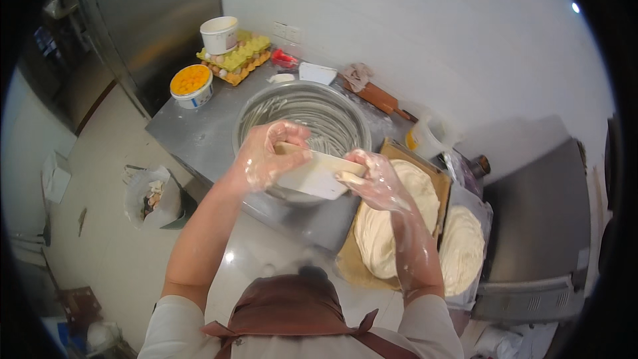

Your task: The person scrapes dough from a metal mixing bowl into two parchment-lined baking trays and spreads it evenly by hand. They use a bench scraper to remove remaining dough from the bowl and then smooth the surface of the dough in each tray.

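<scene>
Both of my hands hold a white plastic dough scraper [319, 175] above the near part of a large metal bowl [301, 90]. My left hand [271, 157] grips the scraper's left end, thumb along its upper edge. At the other end, my right hand [374, 179] has its fingers closed around the corner. Wet, pale dough smears both hands and runs up my right forearm. Streaks of the same batter coat the bowl's inner wall. Beneath my right forearm, a large mass of pale dough [376, 239] lies in a shallow brown tray [366, 274], partly hidden by the arm.
More dough [463, 252] rests on plastic at the right. Egg trays [239, 57] carrying a white tub [219, 35] stand at the back left, beside a tub of yolks [191, 85]. A rolling pin [376, 97] and a clear jug [428, 137] line the wall. A waste bag [154, 199] sits on the floor.
</scene>
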Demonstrator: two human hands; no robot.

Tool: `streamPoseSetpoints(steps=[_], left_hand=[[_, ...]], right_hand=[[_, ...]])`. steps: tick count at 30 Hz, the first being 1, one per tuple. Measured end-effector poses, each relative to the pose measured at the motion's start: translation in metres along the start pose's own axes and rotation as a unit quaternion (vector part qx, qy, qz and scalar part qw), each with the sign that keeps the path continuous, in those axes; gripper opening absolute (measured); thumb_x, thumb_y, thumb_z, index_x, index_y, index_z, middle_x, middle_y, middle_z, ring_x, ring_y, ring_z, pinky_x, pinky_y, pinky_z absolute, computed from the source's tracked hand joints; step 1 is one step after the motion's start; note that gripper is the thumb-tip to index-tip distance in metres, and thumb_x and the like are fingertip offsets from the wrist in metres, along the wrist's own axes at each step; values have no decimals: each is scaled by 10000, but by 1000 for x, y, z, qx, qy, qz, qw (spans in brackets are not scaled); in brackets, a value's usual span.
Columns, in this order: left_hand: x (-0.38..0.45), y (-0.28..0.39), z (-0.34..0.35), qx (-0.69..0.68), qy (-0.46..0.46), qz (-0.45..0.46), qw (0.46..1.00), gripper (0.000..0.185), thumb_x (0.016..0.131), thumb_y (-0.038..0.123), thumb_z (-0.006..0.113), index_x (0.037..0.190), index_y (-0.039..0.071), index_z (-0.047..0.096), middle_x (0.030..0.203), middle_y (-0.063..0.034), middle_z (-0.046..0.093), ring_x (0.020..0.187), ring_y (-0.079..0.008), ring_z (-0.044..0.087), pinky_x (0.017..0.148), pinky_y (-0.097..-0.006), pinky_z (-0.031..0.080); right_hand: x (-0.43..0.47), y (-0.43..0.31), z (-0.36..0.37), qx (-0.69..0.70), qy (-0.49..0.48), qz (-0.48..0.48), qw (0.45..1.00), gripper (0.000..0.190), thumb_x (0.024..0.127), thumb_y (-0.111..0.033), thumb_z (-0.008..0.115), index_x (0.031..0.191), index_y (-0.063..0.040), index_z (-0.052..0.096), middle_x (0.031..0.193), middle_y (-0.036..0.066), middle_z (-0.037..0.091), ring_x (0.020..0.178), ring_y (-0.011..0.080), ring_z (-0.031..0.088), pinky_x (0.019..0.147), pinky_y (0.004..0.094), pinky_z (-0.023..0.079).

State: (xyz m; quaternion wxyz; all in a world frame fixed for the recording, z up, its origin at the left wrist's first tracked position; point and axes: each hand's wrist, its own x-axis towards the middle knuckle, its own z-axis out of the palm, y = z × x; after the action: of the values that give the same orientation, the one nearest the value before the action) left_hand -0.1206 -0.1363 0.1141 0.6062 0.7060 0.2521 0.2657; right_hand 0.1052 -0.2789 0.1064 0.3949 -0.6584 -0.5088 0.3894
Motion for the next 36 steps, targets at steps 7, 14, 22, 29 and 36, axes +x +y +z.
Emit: streamPoseSetpoints(steps=[7,14,22,29,36], left_hand=[[-24,-62,40,-265,348,11,899,162,921,-27,691,1059,-46,606,941,-66,666,840,-112,622,788,-230,498],[-9,-142,16,126,589,53,796,325,832,187,783,976,-51,615,805,-104,635,733,-207,607,726,-334,519],[42,-157,-13,27,466,-136,874,170,677,69,651,770,-40,559,685,-137,567,643,-201,510,618,-383,465],[128,-52,48,369,115,-28,922,243,638,163,672,816,-1,699,774,-256,660,773,-439,654,707,-467,522],[151,-34,96,393,-16,4,919,303,642,144,666,860,-63,625,734,-264,607,693,-375,604,677,-437,499]], right_hand=[[-15,14,108,387,190,110,896,599,856,-54,785,1380,-29,496,1025,83,695,808,154,679,574,276,525],[-30,67,87,477,238,48,845,463,858,35,677,1307,60,563,1176,156,679,1115,280,662,987,416,544],[-36,63,-56,90,292,-91,948,277,939,-98,663,1190,18,651,1110,104,720,1012,216,674,911,344,519],[82,73,-75,-610,107,-189,762,191,954,-151,563,1125,-76,604,963,154,671,873,356,690,687,478,560],[152,237,-47,-577,-72,53,812,272,915,-160,615,1152,-69,715,1090,166,745,1060,322,718,745,430,614]])
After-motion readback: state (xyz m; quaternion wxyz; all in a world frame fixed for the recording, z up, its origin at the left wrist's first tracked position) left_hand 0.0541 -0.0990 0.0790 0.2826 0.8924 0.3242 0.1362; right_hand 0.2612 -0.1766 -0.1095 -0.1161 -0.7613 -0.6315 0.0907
